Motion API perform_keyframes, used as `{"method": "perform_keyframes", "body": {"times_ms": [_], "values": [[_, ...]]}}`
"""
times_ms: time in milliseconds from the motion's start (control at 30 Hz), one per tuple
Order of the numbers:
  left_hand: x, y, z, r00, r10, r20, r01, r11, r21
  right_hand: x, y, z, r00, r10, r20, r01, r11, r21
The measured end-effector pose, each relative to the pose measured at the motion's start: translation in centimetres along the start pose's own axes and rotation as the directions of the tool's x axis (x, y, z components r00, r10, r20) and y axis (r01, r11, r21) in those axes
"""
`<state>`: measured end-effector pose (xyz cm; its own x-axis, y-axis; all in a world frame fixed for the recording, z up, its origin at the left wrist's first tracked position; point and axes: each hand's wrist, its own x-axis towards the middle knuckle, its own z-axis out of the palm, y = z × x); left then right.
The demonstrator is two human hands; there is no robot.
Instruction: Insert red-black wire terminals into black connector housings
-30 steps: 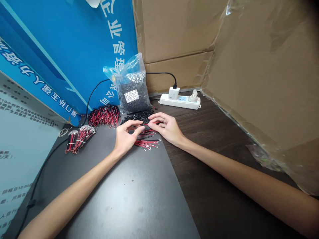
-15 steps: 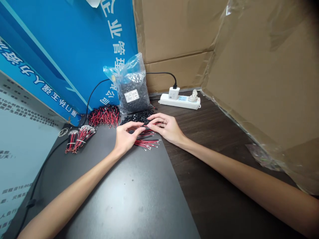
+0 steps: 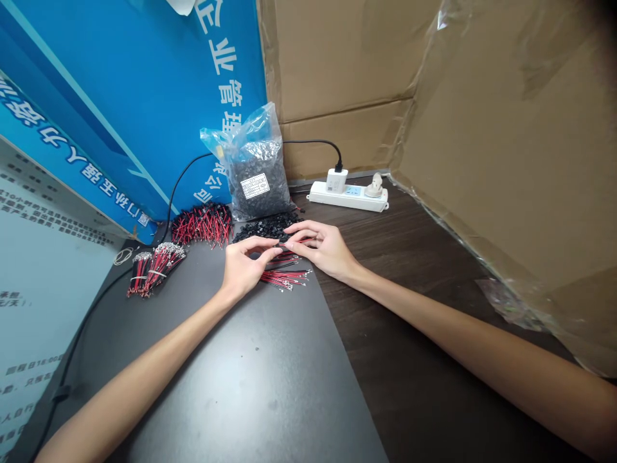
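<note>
My left hand (image 3: pixel 245 265) and my right hand (image 3: pixel 324 249) meet fingertip to fingertip above the grey board. The left thumb and index finger pinch something too small to make out. My right fingers are closed on a thin red wire, which shows between them. Just below the hands lie loose red and black wires (image 3: pixel 286 278) with small metal ends. Behind the fingers is a pile of small black parts (image 3: pixel 267 225). A heap of red and black wires (image 3: pixel 202 225) sits to the left, with banded wire bundles (image 3: pixel 157 269) nearer the board's left side.
A clear bag of black parts (image 3: pixel 260 186) stands at the back against a blue panel (image 3: pixel 144 83). Right of it is a white power strip (image 3: pixel 348 197) with a plugged-in adapter. Cardboard (image 3: pixel 501 161) walls the right side. A black cable (image 3: pixel 91 308) runs along the left.
</note>
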<state>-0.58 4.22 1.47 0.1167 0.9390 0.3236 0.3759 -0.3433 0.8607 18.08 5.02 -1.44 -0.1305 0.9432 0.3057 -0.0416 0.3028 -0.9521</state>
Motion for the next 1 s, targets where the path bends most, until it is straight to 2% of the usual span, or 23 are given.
{"method": "perform_keyframes", "body": {"times_ms": [400,1000], "values": [[-0.01,-0.27,0.15,1.0,-0.002,-0.012,0.002,1.0,-0.001,0.1,-0.01,0.01,0.998,0.035,-0.044,-0.034,0.999,0.018],[-0.07,0.09,0.03,1.0,-0.002,-0.01,0.002,1.0,0.002,0.02,-0.22,-0.08,0.999,0.044,0.023,-0.044,0.999,0.031]]}}
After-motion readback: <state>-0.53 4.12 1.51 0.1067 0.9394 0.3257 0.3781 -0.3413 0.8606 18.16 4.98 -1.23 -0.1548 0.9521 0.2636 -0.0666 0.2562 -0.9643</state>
